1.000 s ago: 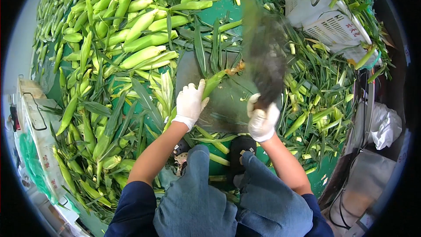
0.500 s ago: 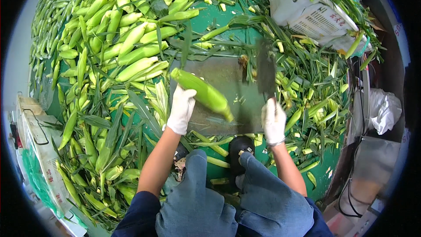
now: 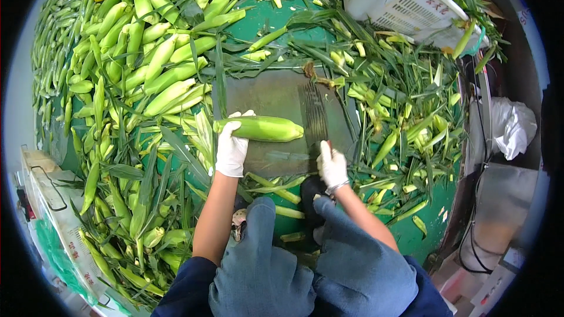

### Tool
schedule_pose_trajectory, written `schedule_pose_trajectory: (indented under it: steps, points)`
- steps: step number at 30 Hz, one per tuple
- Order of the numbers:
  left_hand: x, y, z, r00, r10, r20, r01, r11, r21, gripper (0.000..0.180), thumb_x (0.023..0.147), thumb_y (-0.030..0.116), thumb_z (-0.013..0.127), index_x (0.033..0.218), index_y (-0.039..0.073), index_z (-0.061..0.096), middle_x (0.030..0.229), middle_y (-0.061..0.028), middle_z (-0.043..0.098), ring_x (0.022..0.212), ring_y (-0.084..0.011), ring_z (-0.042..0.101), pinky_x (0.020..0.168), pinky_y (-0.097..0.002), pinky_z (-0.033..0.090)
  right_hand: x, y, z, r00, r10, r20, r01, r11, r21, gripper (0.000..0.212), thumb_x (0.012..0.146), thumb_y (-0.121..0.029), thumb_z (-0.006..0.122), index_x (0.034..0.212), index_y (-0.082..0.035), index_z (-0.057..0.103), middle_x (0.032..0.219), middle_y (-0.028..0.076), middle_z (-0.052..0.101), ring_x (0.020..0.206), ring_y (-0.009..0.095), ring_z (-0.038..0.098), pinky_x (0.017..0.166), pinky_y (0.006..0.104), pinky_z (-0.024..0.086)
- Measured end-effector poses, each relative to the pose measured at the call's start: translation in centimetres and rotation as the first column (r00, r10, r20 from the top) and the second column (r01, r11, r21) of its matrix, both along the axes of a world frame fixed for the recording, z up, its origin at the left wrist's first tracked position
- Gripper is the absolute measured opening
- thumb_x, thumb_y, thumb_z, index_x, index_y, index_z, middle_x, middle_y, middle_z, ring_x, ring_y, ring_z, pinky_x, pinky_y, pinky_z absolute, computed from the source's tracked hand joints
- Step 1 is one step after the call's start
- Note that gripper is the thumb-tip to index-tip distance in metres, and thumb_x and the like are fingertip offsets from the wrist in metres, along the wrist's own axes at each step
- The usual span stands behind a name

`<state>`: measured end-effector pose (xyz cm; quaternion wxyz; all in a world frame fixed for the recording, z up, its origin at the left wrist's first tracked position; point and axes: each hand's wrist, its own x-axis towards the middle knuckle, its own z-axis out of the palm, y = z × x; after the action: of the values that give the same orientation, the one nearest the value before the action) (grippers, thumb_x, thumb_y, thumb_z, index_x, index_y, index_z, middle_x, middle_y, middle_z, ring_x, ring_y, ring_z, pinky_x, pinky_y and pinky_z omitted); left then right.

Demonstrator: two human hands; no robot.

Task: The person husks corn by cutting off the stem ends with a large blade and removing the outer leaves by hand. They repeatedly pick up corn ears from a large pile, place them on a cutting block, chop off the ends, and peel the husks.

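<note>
My left hand, in a white glove, is closed around one end of a green corn cob in its husk. The cob lies roughly level over a dark, flat cutting board, its other end pointing right. My right hand, gloved too, grips the handle of a cleaver. The wide dark blade stands up from that hand, blurred by motion, just right of the cob's tip. A small gap shows between blade and cob.
Husked-on corn cobs are heaped on the left. Cut leaves and stalk ends litter the right side. A white plastic crate with leaves stands at the far right, another crate at the left. Green flooring shows between.
My right hand with the cleaver has moved left, toward the cob. My left hand has shifted slightly left, and the cob has turned from slanting to nearly level. The whole view has shifted slightly.
</note>
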<state>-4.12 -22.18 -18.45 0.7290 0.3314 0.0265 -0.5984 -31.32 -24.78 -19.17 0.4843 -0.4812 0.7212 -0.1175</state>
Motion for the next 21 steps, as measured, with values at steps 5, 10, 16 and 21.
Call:
schedule_pose_trajectory:
  steps: [5,10,16,21]
  points:
    - [0.3,1.2,4.1,0.953,-0.185,0.239,0.221,0.966,-0.136,0.028,0.081,0.013,0.062,0.105,0.002,0.053,0.104,-0.0170,0.063,0.102,-0.0255,0.059,0.099,-0.0400,0.041,0.2,-0.2,5.4,0.996,0.072,-0.051,-0.085,0.929,-0.359,0.043,0.081,-0.040,0.071,0.082,0.001,0.057,0.067,0.015,0.058,0.059,0.021,0.054,0.060,0.0337,0.047]
    - [-2.7,0.4,8.9,0.629,-0.472,0.618,0.553,0.830,0.071,0.033,0.082,0.011,0.069,0.110,0.005,0.054,0.107,-0.0054,0.062,0.098,-0.0135,0.057,0.091,-0.0302,0.045,8.3,-4.4,11.3,0.884,0.354,0.305,-0.272,0.921,-0.280,0.059,0.071,-0.041,0.079,0.106,0.002,0.058,0.088,0.009,0.061,0.080,0.015,0.057,0.074,0.0313,0.049]
    - [-2.4,1.0,9.0,0.165,-0.302,0.939,0.354,0.907,0.229,0.052,0.082,0.013,0.069,0.128,-0.002,0.048,0.123,-0.0110,0.054,0.115,-0.0187,0.050,0.100,-0.0300,0.038,8.8,-9.1,13.9,0.753,0.130,0.645,-0.150,0.988,-0.023,0.034,0.081,-0.031,0.071,0.084,0.000,0.056,0.073,0.005,0.060,0.058,0.013,0.055,0.053,0.0292,0.046]
    - [5.8,4.4,5.0,0.836,-0.350,0.422,0.200,0.912,0.359,0.034,0.094,0.020,0.052,0.121,0.001,0.055,0.106,-0.0104,0.065,0.091,-0.0188,0.064,0.075,-0.0300,0.055,-6.0,-10.3,8.4,0.977,0.141,-0.159,-0.199,0.867,-0.456,0.051,0.084,-0.013,0.064,0.128,0.007,0.048,0.125,0.020,0.057,0.114,0.025,0.056,0.097,0.0342,0.043]
